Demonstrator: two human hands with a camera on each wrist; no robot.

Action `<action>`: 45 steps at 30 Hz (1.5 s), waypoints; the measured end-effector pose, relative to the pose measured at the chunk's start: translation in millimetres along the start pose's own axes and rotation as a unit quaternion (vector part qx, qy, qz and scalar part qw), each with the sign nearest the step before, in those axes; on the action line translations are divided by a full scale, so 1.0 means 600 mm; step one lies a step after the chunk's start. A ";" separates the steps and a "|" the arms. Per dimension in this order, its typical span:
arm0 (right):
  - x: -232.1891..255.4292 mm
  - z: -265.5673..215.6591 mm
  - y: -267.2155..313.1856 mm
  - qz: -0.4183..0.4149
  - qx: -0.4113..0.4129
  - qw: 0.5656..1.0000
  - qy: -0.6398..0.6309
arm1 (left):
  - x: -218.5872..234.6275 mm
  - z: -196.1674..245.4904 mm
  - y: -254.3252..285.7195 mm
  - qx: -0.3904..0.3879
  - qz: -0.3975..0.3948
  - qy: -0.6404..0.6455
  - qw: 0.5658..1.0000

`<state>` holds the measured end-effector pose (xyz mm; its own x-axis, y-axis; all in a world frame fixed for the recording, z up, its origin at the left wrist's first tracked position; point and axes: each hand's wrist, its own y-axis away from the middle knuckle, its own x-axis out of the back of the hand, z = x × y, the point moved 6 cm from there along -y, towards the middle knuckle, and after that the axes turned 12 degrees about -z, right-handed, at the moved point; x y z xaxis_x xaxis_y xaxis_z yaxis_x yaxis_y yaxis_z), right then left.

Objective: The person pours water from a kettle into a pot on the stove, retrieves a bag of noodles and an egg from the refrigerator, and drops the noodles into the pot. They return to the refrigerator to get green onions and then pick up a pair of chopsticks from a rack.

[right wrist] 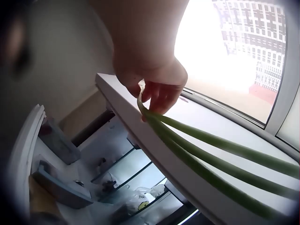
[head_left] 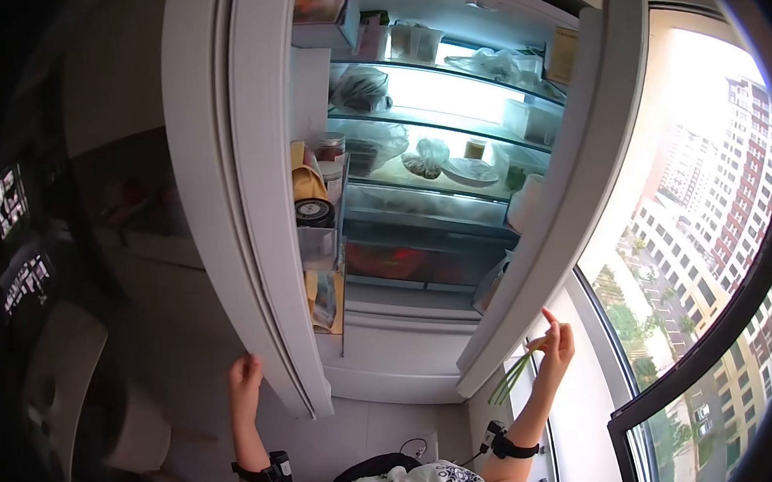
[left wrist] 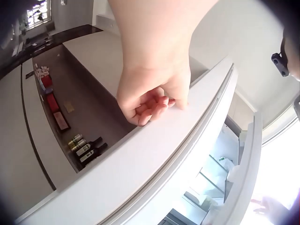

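A fridge [head_left: 401, 362] stands with both doors swung outward. My left hand [head_left: 245, 375] is at the outer edge of the left fridge door [head_left: 265, 186]. In the left wrist view its fingers [left wrist: 149, 112] curl in against that door edge, the thumb lying along it. Pinched in my right hand [head_left: 556, 347] is a scallion [head_left: 509, 381], its green leaves hanging down to the left. The right wrist view shows the pale end between thumb and fingers, with long leaves [right wrist: 201, 173] spreading away. That hand is close beside the right fridge door [head_left: 575, 187], index finger extended towards it.
Bagged food and containers [head_left: 415, 40] fill the lit glass shelves. Jars and packets [head_left: 315, 211] stand in the left door's racks. A window [head_left: 691, 225] is close on the right, and a pale chair [head_left: 70, 371] stands at left.
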<state>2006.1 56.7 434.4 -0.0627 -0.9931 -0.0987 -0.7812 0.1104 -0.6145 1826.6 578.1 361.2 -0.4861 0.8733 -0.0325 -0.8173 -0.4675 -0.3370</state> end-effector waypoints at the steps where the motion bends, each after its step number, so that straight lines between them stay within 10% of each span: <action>1: -0.016 0.008 -0.003 -0.018 0.006 1.000 0.004 | -0.011 0.003 0.006 0.003 -0.023 -0.021 1.000; 15: -0.057 0.236 -0.182 -0.238 -0.049 0.966 -0.088 | -0.353 -0.079 -0.061 0.055 -0.298 0.222 0.927; 27: -0.074 0.288 -0.247 -0.343 -0.100 0.931 -0.077 | -0.659 -0.091 -0.256 0.094 -0.406 0.032 0.908; 35: 0.119 0.262 -0.119 -0.169 -0.166 0.972 0.008 | -0.747 -0.179 -0.371 0.119 -0.530 -0.013 0.839; 45: 0.269 0.032 0.231 0.259 -0.148 0.954 0.009 | -0.750 -0.214 -0.424 -0.058 -0.378 -0.022 0.924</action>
<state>1899.3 -87.4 318.4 -0.4969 -0.8090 -0.3141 -0.7833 0.5739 -0.2388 2293.2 321.7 340.9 0.1966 0.9363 0.2910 -0.8907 0.2947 -0.3462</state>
